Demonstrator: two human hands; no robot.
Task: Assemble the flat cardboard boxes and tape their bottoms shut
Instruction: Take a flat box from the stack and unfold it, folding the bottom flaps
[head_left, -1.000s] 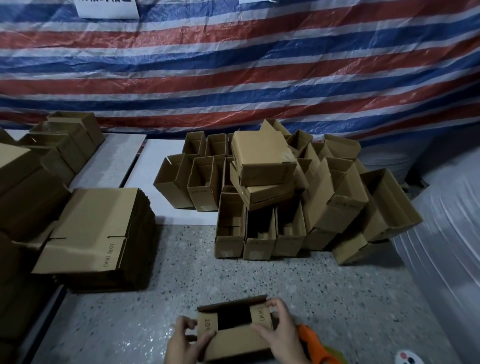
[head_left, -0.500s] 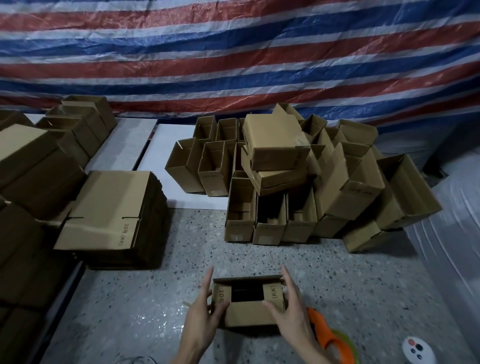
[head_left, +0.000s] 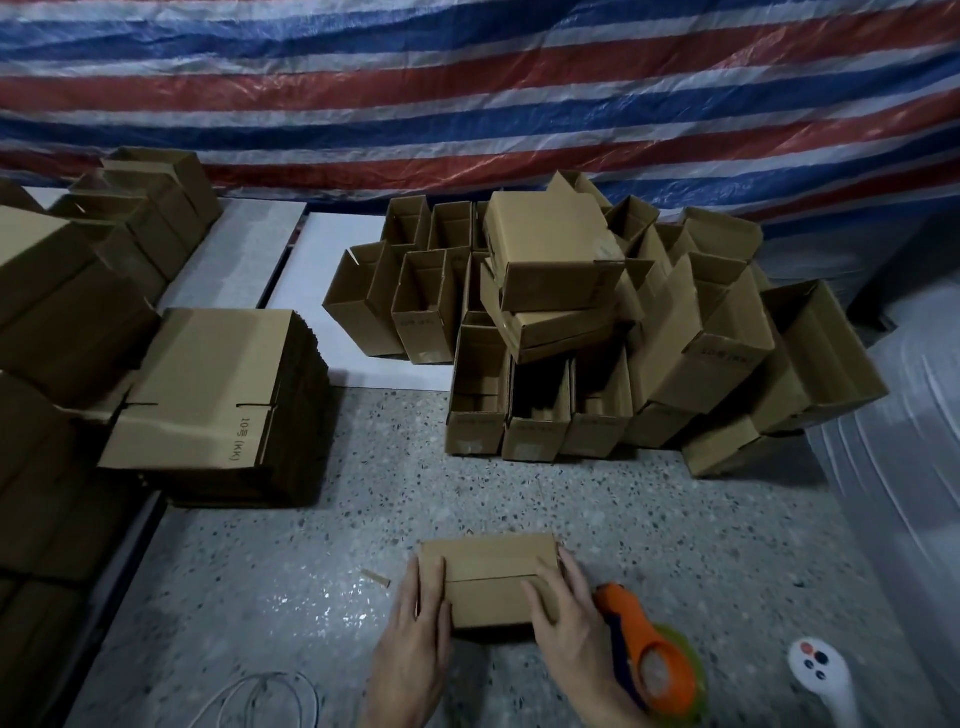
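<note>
Box (head_left: 488, 577) on floor (head_left: 363, 493), front centre. Left hand (head_left: 415, 639) rests on its left end, right hand (head_left: 566, 623) on its right end. Tape dispenser (head_left: 649, 654) just right of right hand. Flat stack (head_left: 218, 395) behind-left. Pile of assembled boxes (head_left: 550, 244) behind, before tarp (head_left: 467, 104).

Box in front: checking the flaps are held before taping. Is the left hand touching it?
Touching. The head view shows the left hand with fingers lying on the box at its left end.
</note>
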